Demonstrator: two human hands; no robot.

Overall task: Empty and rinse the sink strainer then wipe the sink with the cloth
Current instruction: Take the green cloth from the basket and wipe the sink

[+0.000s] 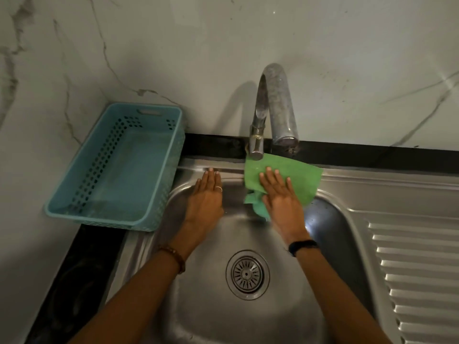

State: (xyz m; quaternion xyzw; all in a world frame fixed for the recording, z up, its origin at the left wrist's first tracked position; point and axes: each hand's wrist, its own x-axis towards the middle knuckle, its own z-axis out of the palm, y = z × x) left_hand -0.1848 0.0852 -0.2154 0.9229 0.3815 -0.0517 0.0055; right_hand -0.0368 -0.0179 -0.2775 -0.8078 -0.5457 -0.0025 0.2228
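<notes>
A green cloth (301, 175) is spread over the back rim and far wall of the steel sink (330, 219), just under the tap. My right hand (280, 194) lies flat on the cloth, fingers spread, pressing it to the metal. My left hand (206, 194) rests flat on the sink's far wall to the left, fingers together, holding nothing. The round metal strainer (247, 274) sits in the drain at the bottom of the basin, between my forearms.
A curved steel tap (270, 108) arches over the sink's back edge, no water running. A light blue perforated basket (119, 167) stands on the counter at left. A ribbed steel drainboard (417, 269) lies to the right. Marble wall behind.
</notes>
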